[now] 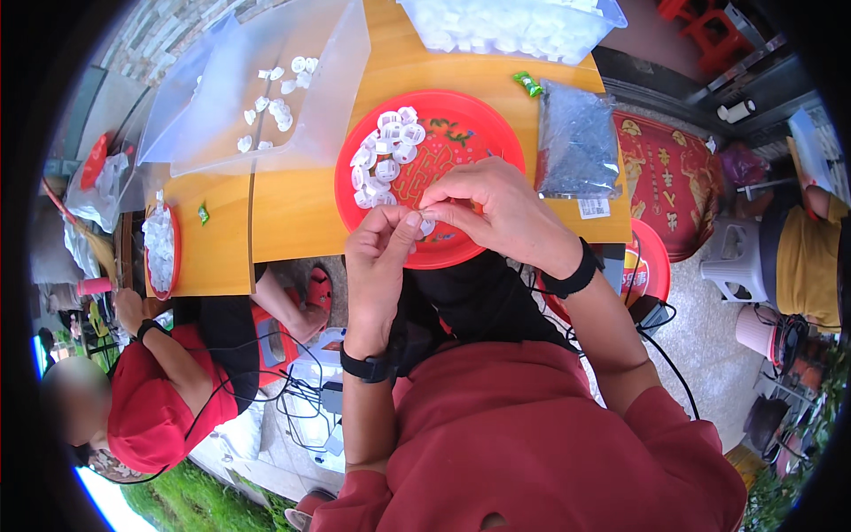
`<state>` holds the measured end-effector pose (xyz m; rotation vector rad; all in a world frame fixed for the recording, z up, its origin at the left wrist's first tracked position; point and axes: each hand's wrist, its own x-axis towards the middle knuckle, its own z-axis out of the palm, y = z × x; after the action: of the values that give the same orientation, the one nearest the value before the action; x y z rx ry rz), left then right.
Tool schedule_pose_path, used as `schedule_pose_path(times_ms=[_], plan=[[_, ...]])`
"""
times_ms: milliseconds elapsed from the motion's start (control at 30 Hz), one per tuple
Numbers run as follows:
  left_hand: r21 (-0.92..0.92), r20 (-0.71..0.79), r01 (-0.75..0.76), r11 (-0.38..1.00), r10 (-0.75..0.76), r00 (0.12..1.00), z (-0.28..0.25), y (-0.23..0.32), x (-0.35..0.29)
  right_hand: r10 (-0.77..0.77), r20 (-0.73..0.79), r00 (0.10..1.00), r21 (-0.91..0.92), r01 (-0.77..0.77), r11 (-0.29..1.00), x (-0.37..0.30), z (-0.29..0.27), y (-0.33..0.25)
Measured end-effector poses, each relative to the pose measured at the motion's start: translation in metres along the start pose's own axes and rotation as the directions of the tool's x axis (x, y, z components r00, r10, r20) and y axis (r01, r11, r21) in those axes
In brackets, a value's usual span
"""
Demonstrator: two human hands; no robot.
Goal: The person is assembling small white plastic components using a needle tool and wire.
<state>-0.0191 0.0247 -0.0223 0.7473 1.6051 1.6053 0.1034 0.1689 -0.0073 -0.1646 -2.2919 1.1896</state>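
My left hand [374, 266] and my right hand [501, 213] meet over the near part of a round red tray [490, 115]. Thumbs and fingers of both are pinched together at one small white plastic piece [427, 227], mostly hidden by the fingertips. On the tray's left side lies a heap of white round plastic pieces [387, 146] with dark marks on them. Gold and green decoration shows on the tray's bare middle.
A translucent bin [332, 97] with scattered white pieces stands at the far left, a fuller tub [514, 31] at the back. Right of the tray lies a bag of dark small parts [578, 142]. At left, a person in red [168, 399] sits by another red tray [177, 257].
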Motion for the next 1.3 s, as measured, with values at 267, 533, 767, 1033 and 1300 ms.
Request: schedule_pose_path(times_ms=[267,533,767,1033,1300], plan=[[0.903,0.093,-0.263,0.340,0.442,0.892,0.012,-0.015,-0.003,0.325,-0.264,0.908,0.336,-0.229,0.914,-0.029,0.003,0.003],[0.912,0.066,-0.202,0.358,0.359,0.931,0.016,-0.012,-0.001,0.352,-0.299,0.887,0.354,-0.240,0.904,-0.033,0.000,0.001],[0.190,-0.050,-0.009,0.982,0.019,0.999,0.012,-0.004,-0.003,0.318,-0.399,0.860,0.328,-0.190,0.925,-0.036,0.009,-0.010],[-0.218,0.048,0.004,0.976,0.007,0.999,0.017,0.016,-0.015,0.216,-0.468,0.857,0.244,-0.110,0.964,-0.038,0.013,-0.021],[-0.207,0.020,0.002,0.978,0.002,1.000,0.020,0.025,-0.018,0.307,-0.437,0.845,0.358,-0.149,0.922,-0.039,0.018,-0.026]])
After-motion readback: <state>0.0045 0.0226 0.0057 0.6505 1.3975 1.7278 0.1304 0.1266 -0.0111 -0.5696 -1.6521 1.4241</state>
